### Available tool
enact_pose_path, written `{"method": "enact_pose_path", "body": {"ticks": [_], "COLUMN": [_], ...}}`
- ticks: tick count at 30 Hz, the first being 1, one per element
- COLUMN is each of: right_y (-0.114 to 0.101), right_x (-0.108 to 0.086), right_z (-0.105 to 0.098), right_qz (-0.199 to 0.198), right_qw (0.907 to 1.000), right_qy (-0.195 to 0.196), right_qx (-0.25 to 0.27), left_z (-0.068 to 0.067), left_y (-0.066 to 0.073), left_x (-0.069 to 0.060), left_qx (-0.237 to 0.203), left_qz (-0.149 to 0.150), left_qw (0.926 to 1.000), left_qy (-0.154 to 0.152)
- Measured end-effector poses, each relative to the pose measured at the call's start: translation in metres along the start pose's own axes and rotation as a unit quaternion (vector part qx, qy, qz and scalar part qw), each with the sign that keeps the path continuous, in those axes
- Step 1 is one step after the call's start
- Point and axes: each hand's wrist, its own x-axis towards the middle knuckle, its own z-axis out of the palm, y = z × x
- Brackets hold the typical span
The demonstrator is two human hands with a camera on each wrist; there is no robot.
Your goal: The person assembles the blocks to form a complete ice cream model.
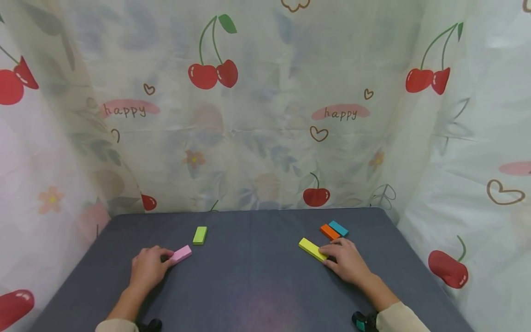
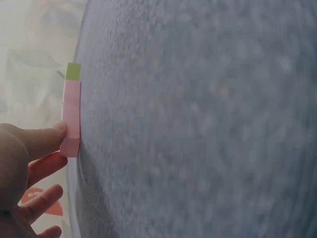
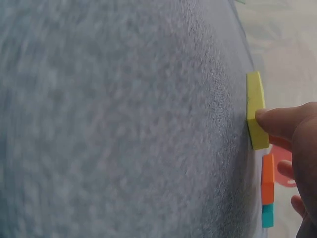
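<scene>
From here I can read "happy" twice on the cherry-print curtain (image 1: 265, 110) at the far side of the dark grey table (image 1: 249, 276). On the left, the left hand (image 1: 146, 269) pinches the near end of a pink block (image 1: 181, 254), its other fingers loosely spread; a lime-green block (image 1: 200, 235) lies beyond. On the right, the right hand (image 1: 347, 262) pinches the yellow block (image 1: 311, 249) by its near right end, orange (image 1: 329, 231) and blue blocks (image 1: 339, 228) side by side just past it.
</scene>
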Motion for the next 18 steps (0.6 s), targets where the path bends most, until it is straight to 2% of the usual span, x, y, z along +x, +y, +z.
{"method": "enact_pose_path", "body": {"ticks": [5, 11, 18], "right_y": [-0.007, -0.012, -0.014], "right_x": [0.001, 0.001, 0.0], "right_z": [0.001, 0.003, 0.004], "right_qz": [0.009, 0.031, 0.051], "right_qw": [0.9999, 0.9984, 0.9972], "right_qy": [-0.005, -0.029, -0.034], "right_qx": [0.007, 0.036, 0.043], "left_z": [0.003, 0.009, 0.018], "left_y": [0.006, 0.014, 0.029], "left_x": [0.001, 0.001, 0.003], "left_qx": [-0.003, -0.01, -0.026], "left_qz": [0.004, 0.004, 0.004], "left_qw": [1.0, 0.9999, 0.9996], "left_qy": [-0.003, 0.009, 0.01]}}
